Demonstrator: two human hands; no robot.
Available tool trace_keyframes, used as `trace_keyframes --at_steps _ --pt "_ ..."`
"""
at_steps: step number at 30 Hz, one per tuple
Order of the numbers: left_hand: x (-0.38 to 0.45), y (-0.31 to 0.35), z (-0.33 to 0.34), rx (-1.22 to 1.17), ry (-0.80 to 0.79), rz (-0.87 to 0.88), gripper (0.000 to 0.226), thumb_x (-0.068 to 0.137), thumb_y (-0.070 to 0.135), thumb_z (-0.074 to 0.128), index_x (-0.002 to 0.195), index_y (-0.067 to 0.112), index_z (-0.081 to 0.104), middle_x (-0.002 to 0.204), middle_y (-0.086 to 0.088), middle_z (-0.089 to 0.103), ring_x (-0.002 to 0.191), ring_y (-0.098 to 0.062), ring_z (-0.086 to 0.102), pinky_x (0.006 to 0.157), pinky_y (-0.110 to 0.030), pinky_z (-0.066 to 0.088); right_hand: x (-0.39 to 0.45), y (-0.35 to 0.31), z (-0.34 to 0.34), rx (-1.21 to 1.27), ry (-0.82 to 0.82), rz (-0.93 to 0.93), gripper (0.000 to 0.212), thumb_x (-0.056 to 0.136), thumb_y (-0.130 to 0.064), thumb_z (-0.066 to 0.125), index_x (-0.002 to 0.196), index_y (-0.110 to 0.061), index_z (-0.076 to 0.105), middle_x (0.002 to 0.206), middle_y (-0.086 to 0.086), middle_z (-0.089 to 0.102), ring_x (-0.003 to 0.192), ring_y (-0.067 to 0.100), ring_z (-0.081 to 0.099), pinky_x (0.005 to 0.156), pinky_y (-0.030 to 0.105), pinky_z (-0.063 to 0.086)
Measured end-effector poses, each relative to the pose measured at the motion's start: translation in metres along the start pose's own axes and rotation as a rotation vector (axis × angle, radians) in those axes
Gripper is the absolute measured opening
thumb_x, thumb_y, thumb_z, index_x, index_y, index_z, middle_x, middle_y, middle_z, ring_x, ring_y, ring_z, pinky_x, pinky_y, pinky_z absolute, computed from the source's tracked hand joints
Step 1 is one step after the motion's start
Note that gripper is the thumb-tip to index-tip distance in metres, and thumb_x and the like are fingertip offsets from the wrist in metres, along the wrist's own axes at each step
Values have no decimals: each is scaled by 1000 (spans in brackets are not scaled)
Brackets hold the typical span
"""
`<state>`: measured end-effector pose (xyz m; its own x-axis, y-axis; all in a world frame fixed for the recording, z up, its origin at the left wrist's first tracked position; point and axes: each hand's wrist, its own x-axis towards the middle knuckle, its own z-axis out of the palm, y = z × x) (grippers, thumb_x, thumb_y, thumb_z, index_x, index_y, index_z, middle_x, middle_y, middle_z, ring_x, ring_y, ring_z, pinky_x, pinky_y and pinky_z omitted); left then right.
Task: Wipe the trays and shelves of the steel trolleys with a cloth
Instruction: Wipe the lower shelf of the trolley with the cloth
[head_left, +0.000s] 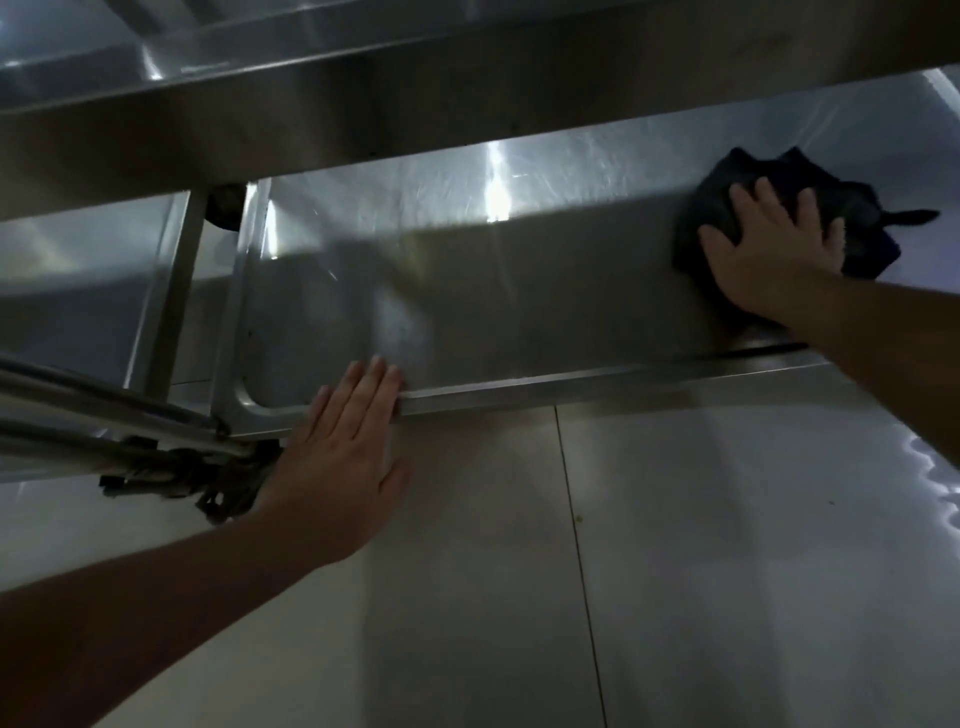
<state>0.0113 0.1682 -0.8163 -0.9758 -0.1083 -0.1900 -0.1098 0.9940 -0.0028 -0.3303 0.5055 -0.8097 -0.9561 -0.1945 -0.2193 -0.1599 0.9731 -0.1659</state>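
Observation:
The steel trolley's lower shelf (467, 291) stretches across the middle of the head view, dim and streaked with reflections. A dark cloth (862, 218) lies bunched on its right end. My right hand (769, 254) presses flat on the cloth with fingers spread. My left hand (353, 441) rests with straight fingers on the shelf's front rim (597, 382), near the left corner. Above, the upper tray (311, 119) overhangs the back of the shelf.
A vertical steel leg (171, 296) stands at the shelf's left end. Another trolley's tubes and a black caster (208, 483) sit at the lower left. Pale floor tiles (675, 571) fill the foreground.

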Motion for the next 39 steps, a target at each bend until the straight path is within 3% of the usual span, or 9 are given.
trace_keyframes --at_steps 4,9,13,17,22,26,28,34,39 --pt "-17 -13 3 -11 -4 -68 90 99 63 25 169 9 7 177 -11 4 163 -26 -2 131 -44 2 10 -87 12 38 -30 -31 75 99 -68 20 166 -36 7 175 -9 -3 160 33 -7 126 59 -5" --pt "-11 -3 12 -5 -5 -131 94 98 67 21 169 10 -1 177 -11 -4 163 -28 -10 130 -45 -7 -16 -189 37 -23 -60 -399 73 99 -69 22 165 -39 12 175 -12 2 161 28 -6 126 56 -4" --pt "-14 -12 13 -16 10 -87 89 101 63 23 169 14 -7 177 -8 -7 162 -23 -14 128 -40 -12 -42 -185 44 -70 -99 -691 73 98 -72 21 165 -44 14 173 -19 5 161 17 -6 128 49 -5" --pt "-15 -9 12 -50 33 -77 87 102 56 35 169 9 5 177 -12 4 164 -28 -2 132 -49 2 -50 -121 38 -124 -130 -923 73 96 -76 25 163 -46 22 169 -25 10 160 8 -2 128 39 -4" --pt "-14 -10 11 -65 40 -65 87 105 56 39 169 11 1 177 -9 -1 163 -25 -7 131 -45 -5 -29 -84 25 -125 -67 -637 74 93 -78 21 161 -50 17 173 -15 16 160 18 7 127 46 3" --pt "-14 -10 10 -82 40 -73 91 99 65 25 169 17 -8 177 -4 -10 162 -20 -15 131 -43 -9 -13 -145 30 -26 -35 -230 79 94 -73 16 165 -40 10 175 -12 1 161 27 -5 127 54 -3" --pt "-13 -10 11 -90 41 -78 93 98 68 22 168 18 -13 176 -3 -16 161 -19 -20 130 -42 -12 -7 -192 31 41 -81 -148 77 97 -69 20 166 -37 7 175 -9 -4 160 31 -11 126 56 -7" --pt "-12 -19 15 -112 22 -35 90 101 70 20 164 24 -25 173 2 -27 156 -14 -32 127 -39 -17 -38 -281 56 13 -102 -425 75 100 -66 23 167 -35 10 175 -6 0 160 33 -8 126 57 -5" --pt "-12 -24 15 -127 44 5 88 103 64 27 167 22 -16 176 1 -17 160 -13 -22 127 -36 -16 -78 -234 63 -86 -44 -750 74 97 -72 21 164 -41 20 173 -15 13 161 20 2 129 50 1"
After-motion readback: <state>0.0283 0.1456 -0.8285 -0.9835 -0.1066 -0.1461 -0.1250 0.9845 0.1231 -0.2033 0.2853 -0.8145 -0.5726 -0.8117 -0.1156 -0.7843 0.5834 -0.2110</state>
